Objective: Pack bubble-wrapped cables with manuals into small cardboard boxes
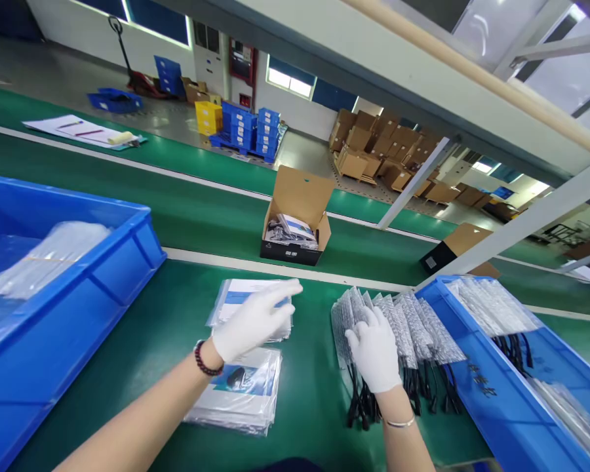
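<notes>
One green surface (314,387) carries bubble-wrapped cables (413,324), right, and bagged leaflets (240,293), centre. Left hand (255,321): loosely spread over the leaflets, nothing visibly held; right hand (375,351): curled on the cables, grip indeterminable. Wrapping presumably soft, light, best pinched mid-sleeve.

Yellow crates (209,118) beside blue crates (243,131)

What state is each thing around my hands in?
Farther clear-bagged white leaflet stack: partly hidden.
Nearer bagged white leaflet stack: lying flat.
Black cardboard box: brown lid open, contents showing.
Clear bubble-wrap pouches: overlapping, black cable ends sticking out.
Left blue plastic bin: clear bags inside.
Right blue plastic bin: bubble-wrapped pieces inside.
White-gloved left hand: fingers apart.
White-gloved right hand: at the pouches, grip unclear.
</notes>
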`<state>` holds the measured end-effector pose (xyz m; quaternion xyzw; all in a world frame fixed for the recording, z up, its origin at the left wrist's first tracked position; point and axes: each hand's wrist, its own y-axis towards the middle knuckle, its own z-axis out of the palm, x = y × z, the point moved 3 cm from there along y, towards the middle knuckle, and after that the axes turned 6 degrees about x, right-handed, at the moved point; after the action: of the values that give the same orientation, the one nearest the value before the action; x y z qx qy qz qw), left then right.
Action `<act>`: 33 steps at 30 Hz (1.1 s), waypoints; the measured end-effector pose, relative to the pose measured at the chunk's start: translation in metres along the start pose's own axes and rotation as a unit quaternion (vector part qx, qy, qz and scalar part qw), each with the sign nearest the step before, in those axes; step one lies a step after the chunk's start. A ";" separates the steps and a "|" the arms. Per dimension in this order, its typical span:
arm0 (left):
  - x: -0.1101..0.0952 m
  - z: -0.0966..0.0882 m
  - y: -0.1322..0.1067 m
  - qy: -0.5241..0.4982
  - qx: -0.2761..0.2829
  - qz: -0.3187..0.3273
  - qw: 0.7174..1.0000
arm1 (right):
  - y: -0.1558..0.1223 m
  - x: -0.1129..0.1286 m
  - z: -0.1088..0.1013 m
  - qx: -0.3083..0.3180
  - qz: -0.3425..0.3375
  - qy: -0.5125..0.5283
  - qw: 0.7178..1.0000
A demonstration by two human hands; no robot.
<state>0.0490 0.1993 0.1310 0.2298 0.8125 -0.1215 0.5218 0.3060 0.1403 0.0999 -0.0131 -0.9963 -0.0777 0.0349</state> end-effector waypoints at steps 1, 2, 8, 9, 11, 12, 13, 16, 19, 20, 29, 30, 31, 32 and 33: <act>0.005 0.014 -0.003 -0.061 0.028 -0.041 0.997 | -0.002 0.003 -0.003 -0.012 0.000 0.064 0.998; 0.010 0.028 -0.006 -0.129 0.056 -0.087 0.986 | -0.003 0.006 -0.008 -0.029 0.006 0.135 0.990; 0.004 0.086 -0.008 -0.547 0.094 -0.101 0.825 | -0.003 0.031 -0.026 -0.033 0.067 0.479 0.874; 0.002 0.085 -0.004 -0.584 0.063 -0.083 0.805 | -0.003 0.036 -0.024 -0.005 0.061 0.510 0.858; 0.002 0.079 0.001 -0.622 0.011 -0.084 0.778 | -0.004 0.044 -0.020 0.055 0.009 0.539 0.841; 0.003 0.074 0.002 -0.630 0.002 -0.097 0.770 | -0.004 0.048 -0.018 0.083 -0.029 0.537 0.839; 0.005 0.070 0.003 -0.635 -0.001 -0.110 0.765 | -0.005 0.051 -0.017 0.106 -0.064 0.528 0.840; 0.009 0.061 0.001 -0.612 0.013 -0.120 0.782 | -0.002 0.056 -0.013 0.111 -0.076 0.510 0.850; 0.011 0.060 -0.005 -0.530 0.042 -0.112 0.840 | 0.004 0.056 -0.009 0.050 0.005 0.522 0.851; 0.010 0.060 -0.006 -0.501 0.047 -0.109 0.857 | 0.005 0.057 -0.008 0.038 0.025 0.520 0.853; 0.012 0.060 -0.006 -0.410 0.060 -0.101 0.904 | 0.010 0.058 -0.011 0.022 0.074 0.504 0.861; 0.013 0.061 -0.005 -0.412 0.064 -0.103 0.903 | 0.010 0.058 -0.009 0.025 0.075 0.506 0.859; 0.014 0.062 -0.004 -0.414 0.069 -0.105 0.902 | 0.011 0.057 -0.008 0.028 0.079 0.507 0.858; 0.014 0.063 -0.004 -0.413 0.074 -0.107 0.901 | 0.012 0.056 -0.006 0.032 0.083 0.507 0.857; 0.015 0.064 -0.003 -0.410 0.077 -0.109 0.902 | 0.012 0.056 -0.004 0.037 0.085 0.508 0.857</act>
<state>0.0928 0.1721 0.0904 0.1091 0.5349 -0.3236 0.7728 0.2513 0.1531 0.1095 -0.0552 -0.8375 -0.0330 0.5427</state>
